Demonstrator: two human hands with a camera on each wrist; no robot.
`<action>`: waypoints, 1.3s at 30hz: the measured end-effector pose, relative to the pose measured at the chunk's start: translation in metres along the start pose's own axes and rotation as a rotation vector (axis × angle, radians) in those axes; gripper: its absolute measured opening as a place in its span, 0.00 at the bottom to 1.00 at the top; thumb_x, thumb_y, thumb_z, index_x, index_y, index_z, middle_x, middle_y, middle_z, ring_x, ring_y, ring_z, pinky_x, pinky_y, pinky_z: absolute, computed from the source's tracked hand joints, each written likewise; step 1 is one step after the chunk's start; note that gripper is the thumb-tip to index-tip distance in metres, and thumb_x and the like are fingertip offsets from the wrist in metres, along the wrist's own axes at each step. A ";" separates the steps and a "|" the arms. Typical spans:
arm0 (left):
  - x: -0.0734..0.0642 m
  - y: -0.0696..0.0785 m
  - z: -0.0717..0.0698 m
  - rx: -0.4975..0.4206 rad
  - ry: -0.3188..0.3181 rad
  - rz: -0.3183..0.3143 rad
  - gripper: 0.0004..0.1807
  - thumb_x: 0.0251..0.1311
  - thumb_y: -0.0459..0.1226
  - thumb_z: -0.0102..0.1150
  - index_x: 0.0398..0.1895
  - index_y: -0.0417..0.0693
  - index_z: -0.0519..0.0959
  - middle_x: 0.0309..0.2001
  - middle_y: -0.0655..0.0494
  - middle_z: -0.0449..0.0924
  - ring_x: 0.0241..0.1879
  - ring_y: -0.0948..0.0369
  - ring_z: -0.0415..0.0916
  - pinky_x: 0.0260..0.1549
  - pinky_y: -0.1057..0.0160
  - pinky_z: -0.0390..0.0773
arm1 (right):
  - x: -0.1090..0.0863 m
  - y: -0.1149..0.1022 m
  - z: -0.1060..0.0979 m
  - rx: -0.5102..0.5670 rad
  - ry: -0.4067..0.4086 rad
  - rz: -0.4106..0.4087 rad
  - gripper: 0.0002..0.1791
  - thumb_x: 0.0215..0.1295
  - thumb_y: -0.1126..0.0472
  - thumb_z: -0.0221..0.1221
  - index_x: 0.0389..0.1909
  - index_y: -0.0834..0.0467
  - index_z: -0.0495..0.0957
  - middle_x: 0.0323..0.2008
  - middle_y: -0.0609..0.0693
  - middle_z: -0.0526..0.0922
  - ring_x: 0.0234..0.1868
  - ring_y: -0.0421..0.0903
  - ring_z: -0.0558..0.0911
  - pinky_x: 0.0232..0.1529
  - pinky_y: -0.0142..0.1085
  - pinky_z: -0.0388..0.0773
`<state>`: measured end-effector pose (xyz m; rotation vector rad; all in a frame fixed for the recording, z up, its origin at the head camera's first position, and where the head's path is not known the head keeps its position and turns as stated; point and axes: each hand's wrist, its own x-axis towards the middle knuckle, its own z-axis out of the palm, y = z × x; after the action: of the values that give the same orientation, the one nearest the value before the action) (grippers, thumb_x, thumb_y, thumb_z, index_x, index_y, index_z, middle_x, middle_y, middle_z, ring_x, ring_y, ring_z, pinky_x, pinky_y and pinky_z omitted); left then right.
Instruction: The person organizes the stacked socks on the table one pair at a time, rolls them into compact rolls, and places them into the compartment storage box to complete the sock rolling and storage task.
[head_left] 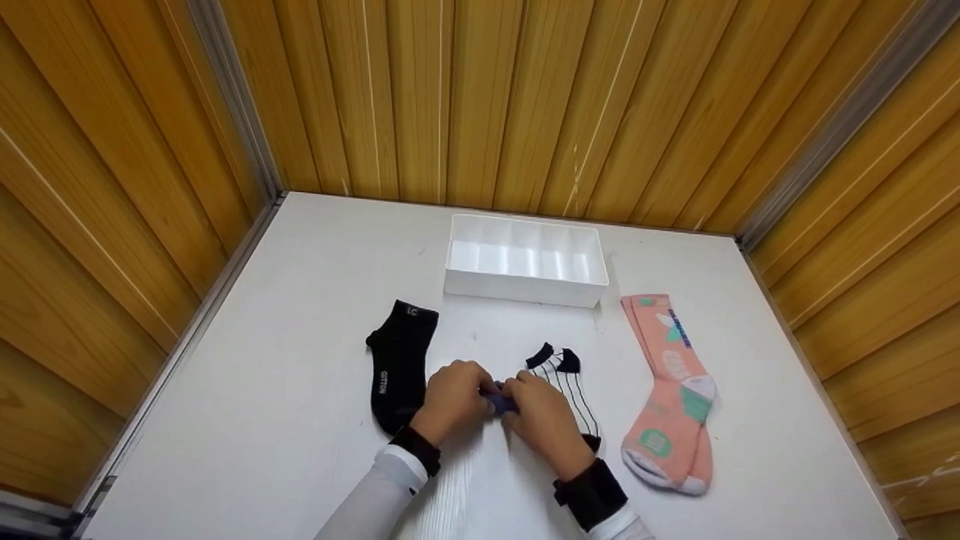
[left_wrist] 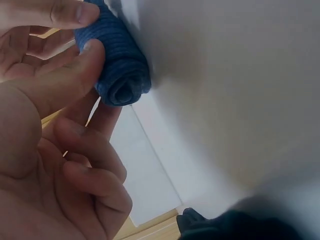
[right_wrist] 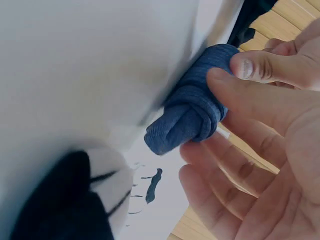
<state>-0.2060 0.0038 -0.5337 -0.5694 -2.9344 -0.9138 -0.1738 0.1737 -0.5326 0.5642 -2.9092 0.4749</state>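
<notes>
Both hands meet over a blue sock (head_left: 501,403) rolled into a tight bundle near the table's front. My left hand (head_left: 455,397) pinches one end; in the left wrist view the rolled blue sock (left_wrist: 120,65) shows its spiral end beyond the thumb. My right hand (head_left: 547,416) grips the other end, and in the right wrist view a short folded end sticks out of the blue sock (right_wrist: 195,105). A pair of black socks (head_left: 397,367) lies just left of the left hand. Black-and-white striped socks (head_left: 574,382) lie beside the right hand, partly hidden by it.
Behind the hands stands a white box (head_left: 525,289) with narrow compartments. Pink patterned socks (head_left: 667,412) lie at the right on the white table (head_left: 262,360). Wood-look panels (head_left: 487,97) wall the table at the back and both sides.
</notes>
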 end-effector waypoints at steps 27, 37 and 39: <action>-0.003 0.010 0.009 0.172 0.059 0.059 0.05 0.41 0.34 0.72 0.19 0.55 0.85 0.23 0.59 0.84 0.24 0.57 0.79 0.20 0.58 0.74 | -0.004 -0.002 0.012 -0.115 0.062 -0.034 0.18 0.45 0.60 0.76 0.31 0.55 0.75 0.31 0.49 0.79 0.34 0.51 0.79 0.31 0.44 0.78; -0.010 0.017 0.009 0.269 0.119 0.101 0.08 0.41 0.34 0.74 0.19 0.54 0.82 0.24 0.58 0.80 0.23 0.55 0.79 0.20 0.57 0.75 | 0.005 0.005 0.009 -0.018 0.033 -0.048 0.10 0.48 0.64 0.72 0.21 0.55 0.78 0.26 0.46 0.78 0.29 0.49 0.78 0.31 0.42 0.75; -0.012 0.019 0.012 0.342 0.160 0.132 0.08 0.41 0.33 0.72 0.19 0.53 0.81 0.24 0.58 0.79 0.23 0.55 0.79 0.19 0.57 0.76 | 0.006 0.007 0.007 0.014 0.006 -0.036 0.09 0.47 0.64 0.72 0.21 0.55 0.79 0.25 0.46 0.78 0.28 0.48 0.77 0.32 0.41 0.75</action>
<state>-0.1871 0.0214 -0.5346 -0.6252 -2.7774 -0.4086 -0.1824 0.1754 -0.5402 0.6157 -2.8870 0.4920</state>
